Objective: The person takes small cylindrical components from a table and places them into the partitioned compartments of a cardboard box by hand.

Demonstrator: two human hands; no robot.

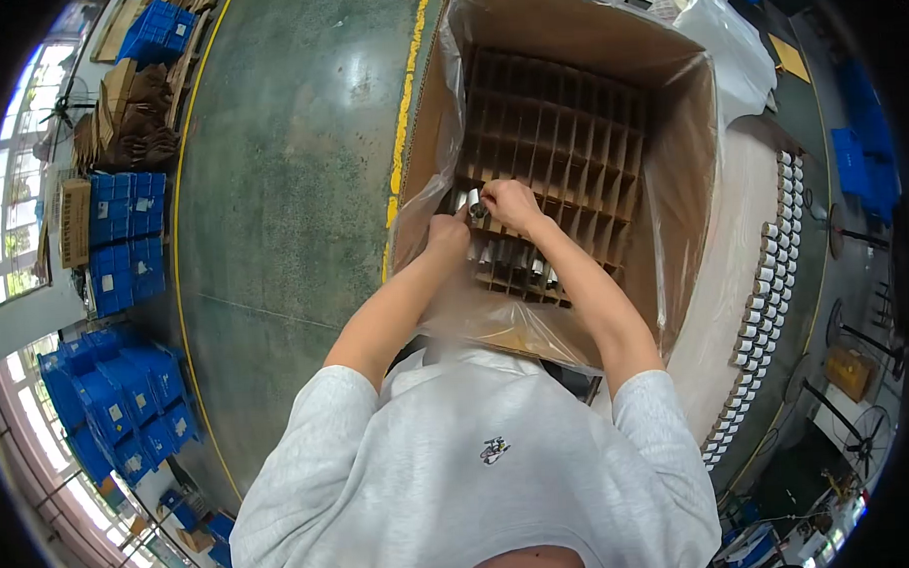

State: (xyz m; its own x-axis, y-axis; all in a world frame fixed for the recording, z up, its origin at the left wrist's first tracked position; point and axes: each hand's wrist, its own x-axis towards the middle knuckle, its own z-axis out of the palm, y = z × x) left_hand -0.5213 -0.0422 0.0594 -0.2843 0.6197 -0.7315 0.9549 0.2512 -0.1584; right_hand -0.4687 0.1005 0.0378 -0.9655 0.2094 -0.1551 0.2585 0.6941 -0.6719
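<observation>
Inside a large cardboard box (686, 176) lined with clear plastic, both my hands meet at the left side of a cardboard divider grid (570, 165). My right hand (514, 206) is closed, its fingertips pinching a short silver metal cylinder (475, 197) with a dark open end. Close beside it, my left hand (450, 230) is closed too, fingers curled at a silver piece (461, 200) that they partly cover. More silver cylinders (488, 253) stand in the cells nearest me, below my hands. The farther cells look dark, and their bottoms are hard to make out.
To the right, a pale tabletop (729, 264) carries long rows of silver cylinders (765, 293) along its far edge. Plastic sheeting (727, 54) hangs over the box's far right corner. Stacks of blue crates (128, 396) stand left, beyond the green floor (270, 170) and its yellow lines.
</observation>
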